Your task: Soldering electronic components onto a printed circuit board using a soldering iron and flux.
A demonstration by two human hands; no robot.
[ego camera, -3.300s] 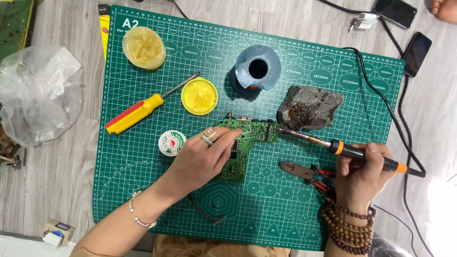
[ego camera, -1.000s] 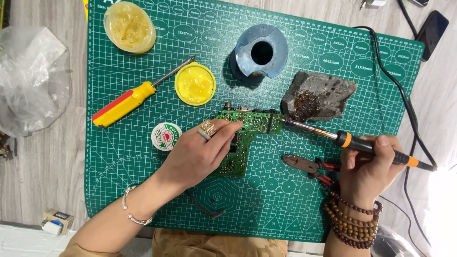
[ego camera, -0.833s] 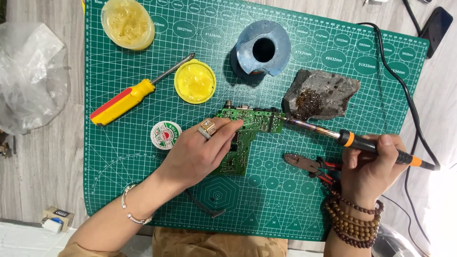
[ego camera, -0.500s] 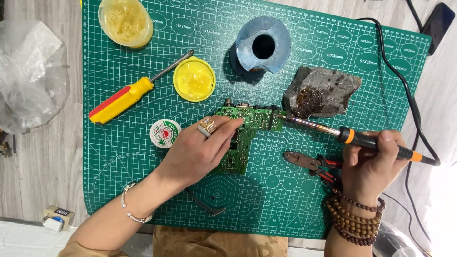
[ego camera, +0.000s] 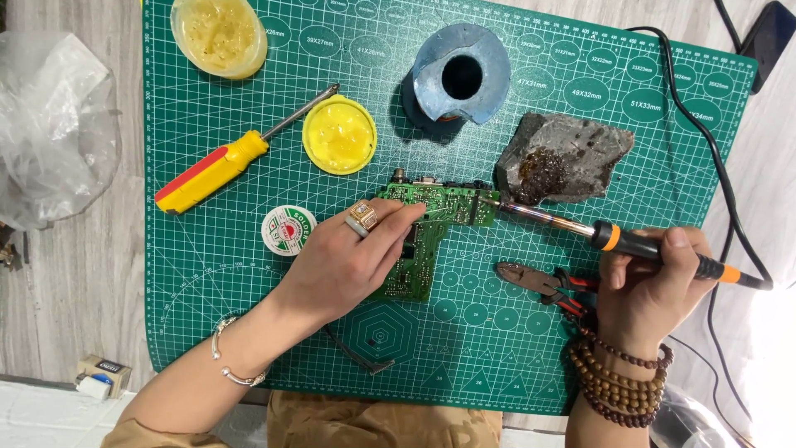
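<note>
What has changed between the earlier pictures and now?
The soldering iron in the right hand moved slightly left, so its tip went from beside the dark sponge to the right edge of the circuit board. The left hand stayed pressed on the board; the tools on the mat did not move.

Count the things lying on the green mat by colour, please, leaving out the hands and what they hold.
Yellow: 3 (screwdriver, tub, lid)
Blue: 1 (holder)
Grey: 1 (sponge block)
White: 1 (solder reel)
Red-handled: 1 (pliers)
Total: 7
</note>
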